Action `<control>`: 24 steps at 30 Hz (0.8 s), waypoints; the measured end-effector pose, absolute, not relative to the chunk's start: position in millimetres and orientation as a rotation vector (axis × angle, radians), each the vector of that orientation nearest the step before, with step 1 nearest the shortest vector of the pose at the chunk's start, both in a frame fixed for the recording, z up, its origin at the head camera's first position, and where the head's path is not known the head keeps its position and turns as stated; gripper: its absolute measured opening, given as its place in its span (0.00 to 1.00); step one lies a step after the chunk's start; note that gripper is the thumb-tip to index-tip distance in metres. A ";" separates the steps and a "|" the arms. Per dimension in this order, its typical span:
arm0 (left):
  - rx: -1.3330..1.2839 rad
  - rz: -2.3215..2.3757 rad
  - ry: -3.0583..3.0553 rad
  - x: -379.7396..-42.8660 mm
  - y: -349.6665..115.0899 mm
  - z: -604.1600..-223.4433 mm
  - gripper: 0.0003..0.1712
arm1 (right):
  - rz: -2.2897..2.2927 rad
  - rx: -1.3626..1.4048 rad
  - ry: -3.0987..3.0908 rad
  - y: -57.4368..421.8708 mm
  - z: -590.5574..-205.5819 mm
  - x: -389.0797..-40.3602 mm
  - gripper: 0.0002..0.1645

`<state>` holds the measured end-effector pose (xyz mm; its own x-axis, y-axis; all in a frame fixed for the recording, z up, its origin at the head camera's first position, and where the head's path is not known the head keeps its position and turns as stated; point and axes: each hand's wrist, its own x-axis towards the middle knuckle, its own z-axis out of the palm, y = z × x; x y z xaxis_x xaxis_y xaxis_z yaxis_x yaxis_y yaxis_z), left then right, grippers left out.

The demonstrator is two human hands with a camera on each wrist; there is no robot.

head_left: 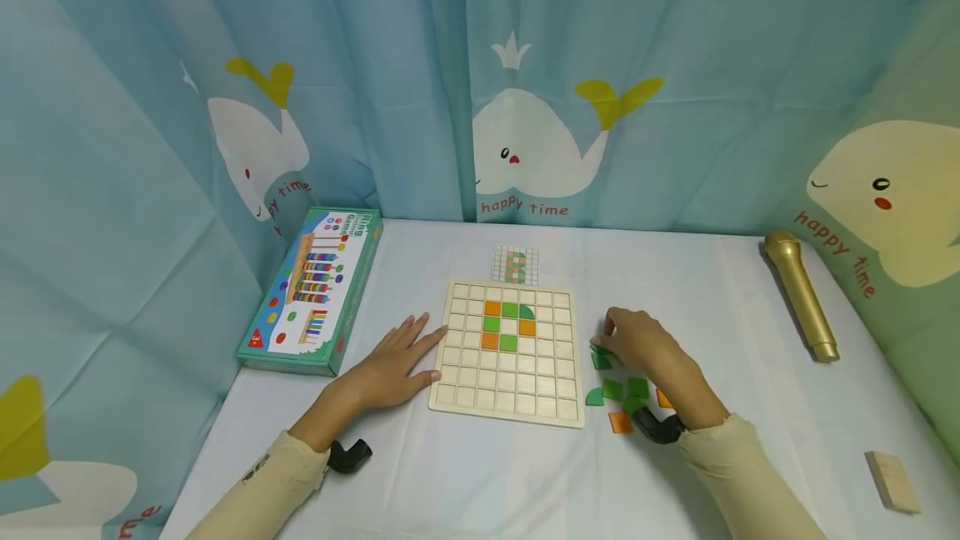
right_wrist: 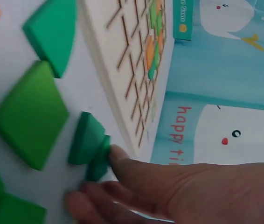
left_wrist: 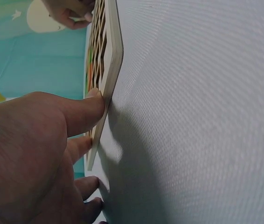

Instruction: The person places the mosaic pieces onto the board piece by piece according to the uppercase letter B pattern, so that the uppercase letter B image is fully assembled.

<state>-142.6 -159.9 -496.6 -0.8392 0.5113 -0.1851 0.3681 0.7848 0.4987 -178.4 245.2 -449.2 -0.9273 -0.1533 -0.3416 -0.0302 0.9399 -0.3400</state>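
Observation:
A pale wooden grid board (head_left: 465,396) lies on the table between the hands, with orange and green square tiles and a dark green quarter-round tile (head_left: 527,312) in its upper cells. My left hand (head_left: 386,371) rests at the board's left edge, fingers spread, thumb and index fingertip touching the rim. Right of the board, my right hand (head_left: 641,343) pinches a small dark green tile (right_wrist: 99,161) between thumb and fingers; its outline is partly hidden. Another dark green tile (right_wrist: 86,138) lies right beside it. Loose tiles, such as a light green square (right_wrist: 31,115), are spread nearby.
A small pattern card (head_left: 515,265) lies just behind the board. A boxed ring game (head_left: 311,294) sits at the left. On the right are a gold microphone-shaped object (head_left: 801,297) and a wooden block (head_left: 892,482). Whale-print curtains (head_left: 405,107) enclose the table.

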 end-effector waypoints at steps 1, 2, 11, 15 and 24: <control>0.675 0.651 2.667 -142.8 -160.1 -497.0 0.40 | -0.498 -0.134 2.734 245.2 -450.8 -178.5 0.15; 0.674 0.651 2.668 -142.9 -160.3 -497.4 0.40 | -0.529 -0.128 2.737 245.1 -452.3 -178.5 0.15; 0.679 0.636 2.673 -143.8 -160.6 -500.4 0.40 | -0.669 -0.190 2.726 245.4 -456.7 -177.8 0.20; 0.669 0.635 2.672 -143.4 -160.7 -499.6 0.41 | -0.681 -0.249 2.737 246.6 -460.6 -175.9 0.17; 0.662 0.636 2.664 -143.3 -161.3 -499.0 0.41 | -0.718 -0.219 2.817 244.5 -468.0 -170.8 0.17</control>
<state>-143.3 -161.3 -499.0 -0.8404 0.5047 -0.1977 0.3610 0.7932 0.4904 -170.8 244.5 -468.0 -0.9633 -0.1988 -0.1803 -0.0882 0.8691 -0.4867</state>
